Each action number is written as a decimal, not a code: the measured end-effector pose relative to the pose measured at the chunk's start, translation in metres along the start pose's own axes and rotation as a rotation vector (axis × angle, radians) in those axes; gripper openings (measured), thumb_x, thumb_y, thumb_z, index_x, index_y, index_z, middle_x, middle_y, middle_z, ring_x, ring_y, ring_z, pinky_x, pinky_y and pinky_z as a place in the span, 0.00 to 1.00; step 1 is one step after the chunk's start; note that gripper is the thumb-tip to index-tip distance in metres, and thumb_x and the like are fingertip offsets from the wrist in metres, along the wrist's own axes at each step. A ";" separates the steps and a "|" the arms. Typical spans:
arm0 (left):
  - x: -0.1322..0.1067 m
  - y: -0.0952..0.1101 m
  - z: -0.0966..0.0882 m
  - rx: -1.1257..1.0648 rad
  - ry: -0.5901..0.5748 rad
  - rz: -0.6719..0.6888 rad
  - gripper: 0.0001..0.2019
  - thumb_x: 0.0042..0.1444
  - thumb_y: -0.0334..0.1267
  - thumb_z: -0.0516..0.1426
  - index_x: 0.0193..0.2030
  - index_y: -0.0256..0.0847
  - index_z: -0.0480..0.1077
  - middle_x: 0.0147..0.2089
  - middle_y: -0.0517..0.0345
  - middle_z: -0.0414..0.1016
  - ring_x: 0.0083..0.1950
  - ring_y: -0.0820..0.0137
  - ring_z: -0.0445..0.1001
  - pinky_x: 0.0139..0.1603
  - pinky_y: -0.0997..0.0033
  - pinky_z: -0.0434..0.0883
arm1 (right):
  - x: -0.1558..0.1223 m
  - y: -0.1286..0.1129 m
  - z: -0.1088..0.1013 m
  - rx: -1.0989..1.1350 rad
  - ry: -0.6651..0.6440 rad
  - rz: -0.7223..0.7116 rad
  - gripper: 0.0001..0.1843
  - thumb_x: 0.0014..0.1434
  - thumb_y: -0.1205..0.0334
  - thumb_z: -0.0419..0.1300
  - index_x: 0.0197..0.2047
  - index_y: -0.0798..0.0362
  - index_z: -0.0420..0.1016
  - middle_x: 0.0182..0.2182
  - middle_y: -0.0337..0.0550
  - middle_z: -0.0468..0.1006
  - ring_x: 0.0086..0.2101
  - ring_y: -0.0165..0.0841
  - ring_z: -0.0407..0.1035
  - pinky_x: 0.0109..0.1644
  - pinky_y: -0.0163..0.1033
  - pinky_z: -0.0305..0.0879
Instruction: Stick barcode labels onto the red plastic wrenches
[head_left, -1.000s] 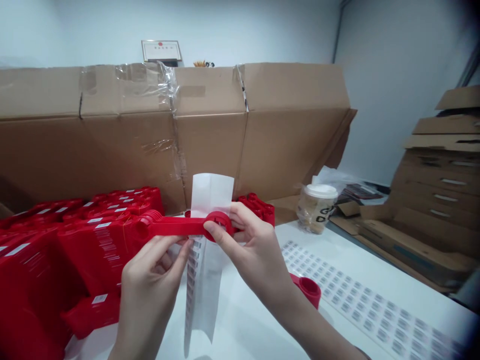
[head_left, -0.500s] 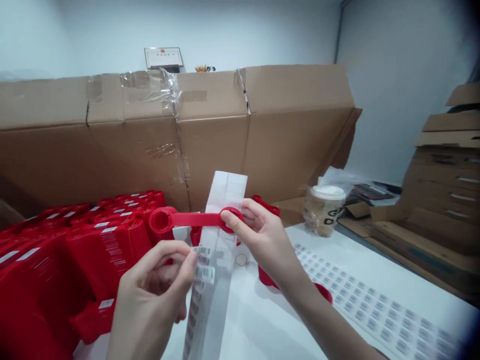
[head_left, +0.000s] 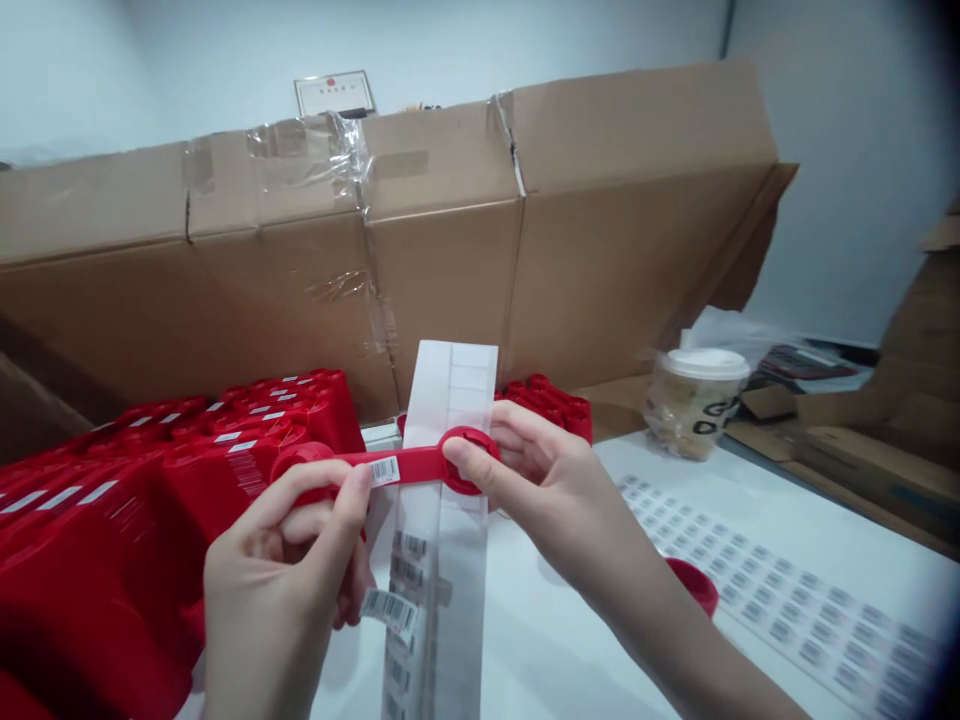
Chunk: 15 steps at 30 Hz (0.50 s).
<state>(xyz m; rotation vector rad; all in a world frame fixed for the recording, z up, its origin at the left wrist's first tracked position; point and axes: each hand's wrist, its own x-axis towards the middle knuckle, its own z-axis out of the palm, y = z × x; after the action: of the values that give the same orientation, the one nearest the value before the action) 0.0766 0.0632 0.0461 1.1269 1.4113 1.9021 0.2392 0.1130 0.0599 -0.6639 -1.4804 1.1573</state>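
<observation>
My right hand (head_left: pixel 541 490) pinches the round end of a flat red plastic part (head_left: pixel 416 465) and, with it, a long white backing strip (head_left: pixel 442 540) of barcode labels that hangs down behind the part. A small barcode label (head_left: pixel 384 470) sits on the part's bar. My left hand (head_left: pixel 289 580) is closed around the part's left half, its thumb tip pressing beside that label. Another label (head_left: pixel 388 606) curls loose off the strip near my left fingers.
Stacks of red plastic parts (head_left: pixel 150 500) with white labels fill the left. A taped cardboard wall (head_left: pixel 465 240) stands behind. On the white table (head_left: pixel 555 650) lie a sheet of barcode labels (head_left: pixel 765 600), a red cap (head_left: pixel 694 583) and a lidded paper cup (head_left: pixel 694 400). Flattened cardboard lies at the right.
My left hand lifted a label from the strip and brought it up onto the red part's bar, where the thumb now presses. The part and strip have dropped slightly.
</observation>
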 end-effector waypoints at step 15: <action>0.000 -0.001 -0.005 0.035 0.030 0.043 0.19 0.44 0.55 0.71 0.33 0.42 0.79 0.14 0.68 0.57 0.16 0.80 0.55 0.15 0.84 0.56 | -0.002 0.000 0.000 0.007 0.001 -0.004 0.12 0.59 0.51 0.69 0.41 0.49 0.79 0.40 0.42 0.85 0.43 0.37 0.80 0.43 0.37 0.78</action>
<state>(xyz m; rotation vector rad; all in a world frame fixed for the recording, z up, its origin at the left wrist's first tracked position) 0.0721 0.0607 0.0448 1.1589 1.4530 1.9388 0.2401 0.1111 0.0593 -0.6561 -1.4751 1.1582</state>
